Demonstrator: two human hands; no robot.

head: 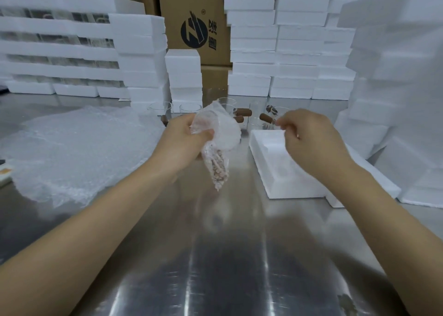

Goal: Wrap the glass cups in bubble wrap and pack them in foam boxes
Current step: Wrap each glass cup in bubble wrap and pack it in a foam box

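- Head view, mid-frame: my left hand (184,138) grips a wrapped bundle (219,133) of bubble wrap, held up over the steel table (215,255). Something brown shows through its lower tail.
- Right hand (309,138) is right of centre, apart from the bundle, fingers curled and tips pinched together. I can't tell if they hold anything.
- Foam box (275,167) lies flat on the table just below the right hand.
- Bare glass cups (189,108) with brown handles stand behind both hands, centre frame.
- Bubble wrap sheets (72,152) are spread at left.
- Foam stacks (299,52) run across the top and right edge, with a cardboard box (191,28) top centre.
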